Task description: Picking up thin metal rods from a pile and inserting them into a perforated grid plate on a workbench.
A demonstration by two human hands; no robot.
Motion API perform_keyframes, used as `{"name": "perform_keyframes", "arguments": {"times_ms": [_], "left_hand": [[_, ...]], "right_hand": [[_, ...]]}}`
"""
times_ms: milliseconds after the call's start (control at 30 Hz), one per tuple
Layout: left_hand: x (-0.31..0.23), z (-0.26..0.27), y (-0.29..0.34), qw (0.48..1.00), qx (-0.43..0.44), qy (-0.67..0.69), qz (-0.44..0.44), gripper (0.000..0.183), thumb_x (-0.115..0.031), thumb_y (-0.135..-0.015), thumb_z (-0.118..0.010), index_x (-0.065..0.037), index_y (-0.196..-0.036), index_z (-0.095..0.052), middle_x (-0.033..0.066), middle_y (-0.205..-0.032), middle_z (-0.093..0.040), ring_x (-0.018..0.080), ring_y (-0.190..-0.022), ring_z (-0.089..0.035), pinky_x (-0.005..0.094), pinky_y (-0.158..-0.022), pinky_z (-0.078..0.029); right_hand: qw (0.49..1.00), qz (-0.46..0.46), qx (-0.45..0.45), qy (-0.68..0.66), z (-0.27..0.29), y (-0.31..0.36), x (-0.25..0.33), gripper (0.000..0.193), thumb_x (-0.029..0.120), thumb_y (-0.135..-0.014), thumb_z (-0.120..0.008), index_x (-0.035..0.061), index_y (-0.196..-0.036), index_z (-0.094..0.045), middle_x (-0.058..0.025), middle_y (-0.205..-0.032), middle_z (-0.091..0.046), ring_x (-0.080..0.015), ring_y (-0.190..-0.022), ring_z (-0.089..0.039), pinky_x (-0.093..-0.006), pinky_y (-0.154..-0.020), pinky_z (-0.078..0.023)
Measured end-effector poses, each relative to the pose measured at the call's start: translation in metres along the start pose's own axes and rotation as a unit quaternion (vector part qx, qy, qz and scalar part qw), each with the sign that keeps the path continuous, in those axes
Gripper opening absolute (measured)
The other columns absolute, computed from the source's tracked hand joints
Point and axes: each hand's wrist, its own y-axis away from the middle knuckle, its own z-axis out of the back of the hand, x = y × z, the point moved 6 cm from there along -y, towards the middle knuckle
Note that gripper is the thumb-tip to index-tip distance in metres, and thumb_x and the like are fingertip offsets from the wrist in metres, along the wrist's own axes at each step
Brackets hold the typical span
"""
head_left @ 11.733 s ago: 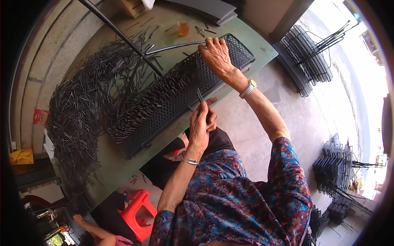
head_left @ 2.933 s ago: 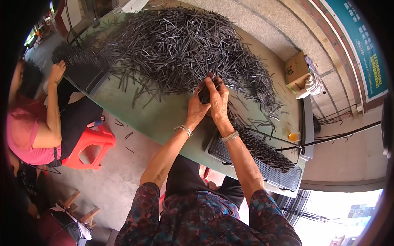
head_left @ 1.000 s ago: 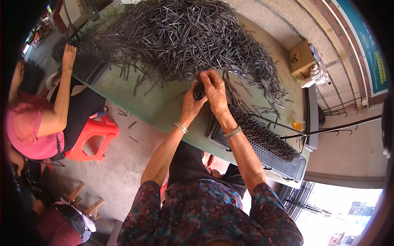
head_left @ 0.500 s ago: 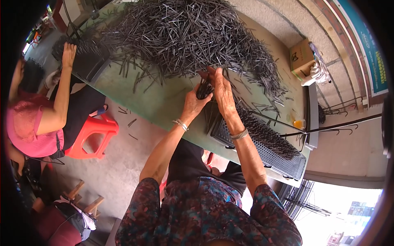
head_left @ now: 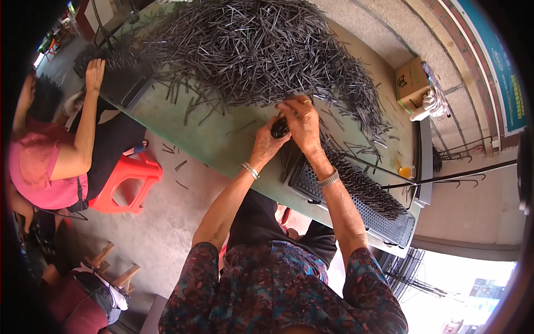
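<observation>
Bundle of dark strips is in the L hand, fingers closed round it, over near part of table, as I see on my cam. R hand bends over bundle's top; whether its fingers pinch strips, I cannot tell. Heap lies just beyond, w/ loose strips. Tray, partly filled, is on R side, near cup.

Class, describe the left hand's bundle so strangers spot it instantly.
On the green table lies a big heap of dark strips. Just below it in the picture, the left hand grips the bundle. Its strips are gathered tight, unlike the heap's loose tangle.
</observation>
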Motion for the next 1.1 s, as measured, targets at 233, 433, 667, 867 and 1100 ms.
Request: {"name": "perform_keyframes", "arguments": {"times_ms": [233,433,667,867,1100], "left_hand": [[0.024,-0.008,-0.017,0.932,0.074,0.282,0.216,0.029,-0.024,-0.081,-0.075,-0.002,-0.094,-0.060,0.0067,-0.071,-0.065,0.0189,-0.058,-0.063,0.0316,-0.059,-0.052],[0.001,-0.026,-0.029,0.706,0.073,0.638,0.298,0.028,-0.030,-0.086,-0.072,-0.006,-0.097,-0.064,0.0057,-0.087,-0.067,0.0173,-0.069,-0.065,0.0293,-0.061,-0.056],[0.019,-0.018,-0.041,0.743,0.076,0.568,0.346,0.019,-0.020,-0.085,-0.070,-0.005,-0.095,-0.064,0.0096,-0.088,-0.068,0.0189,-0.078,-0.067,0.0354,-0.069,-0.058],[0.007,-0.004,-0.047,0.723,0.004,0.609,0.327,0.015,-0.014,-0.083,-0.072,-0.005,-0.088,-0.061,0.0064,-0.078,-0.065,0.0208,-0.070,-0.064,0.0394,-0.070,-0.057],[-0.005,-0.006,-0.038,0.731,-0.043,0.603,0.317,0.015,-0.011,-0.082,-0.071,-0.004,-0.086,-0.058,0.0065,-0.074,-0.061,0.0215,-0.068,-0.062,0.0410,-0.067,-0.057]], "right_hand": [[0.988,0.036,-0.130,-0.079,0.040,-0.022,0.021,0.010,0.003,-0.086,-0.067,-0.0010,-0.094,-0.070,-0.0052,-0.085,-0.057,-0.0130,-0.076,-0.055,-0.0268,-0.067,-0.046],[0.998,-0.046,0.047,-0.014,0.017,0.007,0.000,0.018,0.005,-0.086,-0.065,0.0020,-0.104,-0.067,-0.0096,-0.098,-0.065,-0.0193,-0.083,-0.063,-0.0293,-0.071,-0.051],[0.948,0.235,0.039,0.213,0.021,0.022,0.019,0.023,0.005,-0.091,-0.059,0.0018,-0.113,-0.065,-0.0099,-0.107,-0.062,-0.0161,-0.097,-0.061,-0.0255,-0.080,-0.048],[0.995,0.024,0.067,0.072,0.032,0.036,0.021,0.026,-0.001,-0.088,-0.059,0.0031,-0.114,-0.062,-0.0088,-0.103,-0.060,-0.0157,-0.086,-0.062,-0.0255,-0.074,-0.049],[0.999,-0.018,0.037,-0.011,0.014,0.060,0.021,0.019,0.000,-0.085,-0.067,0.0006,-0.103,-0.062,-0.0082,-0.089,-0.064,-0.0150,-0.078,-0.066,-0.0261,-0.070,-0.052]]}}
